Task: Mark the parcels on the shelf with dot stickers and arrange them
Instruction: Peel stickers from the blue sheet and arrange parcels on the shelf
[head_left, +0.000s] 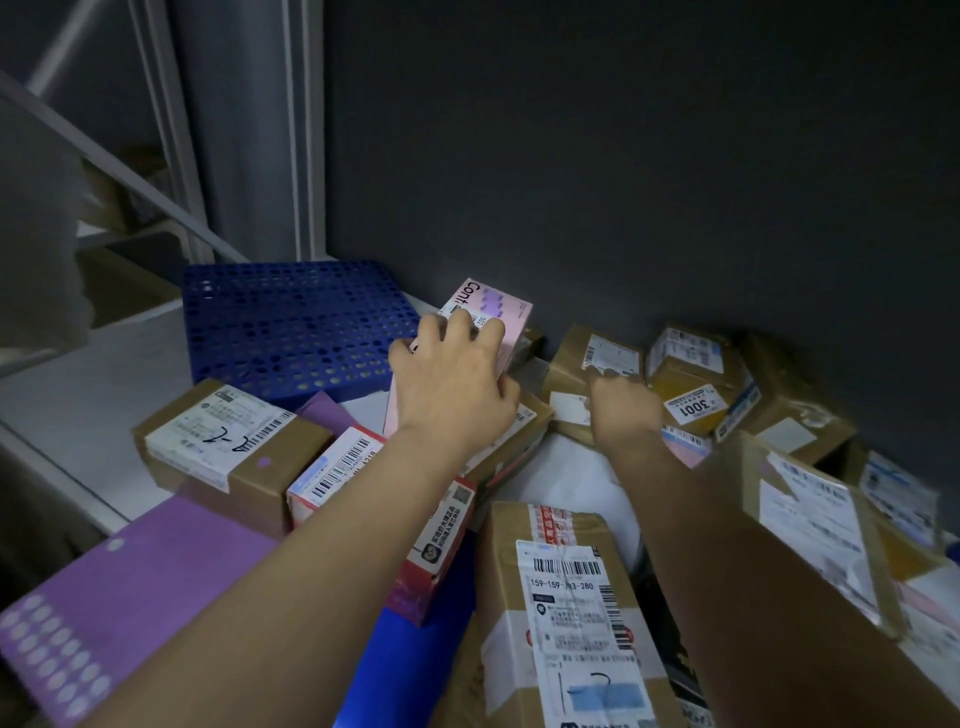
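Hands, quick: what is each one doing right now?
Left hand: grips the pink box, fingers curled over its top edge.
Right hand: reaches among the brown parcels; blurred, so its grip cannot be told.

- The person's right hand (621, 402) is blurred, so it cannot be told if its fingers hold anything.
- The left hand (453, 375) covers the middle of the pale pink flat box (498, 306); its printed word is only partly readable.
- The purple sheet of dot stickers (119, 587) is cut by the lower left edge.
- The brown cardboard parcels at the right edge (826, 519) are blurred; their labels cannot be read.
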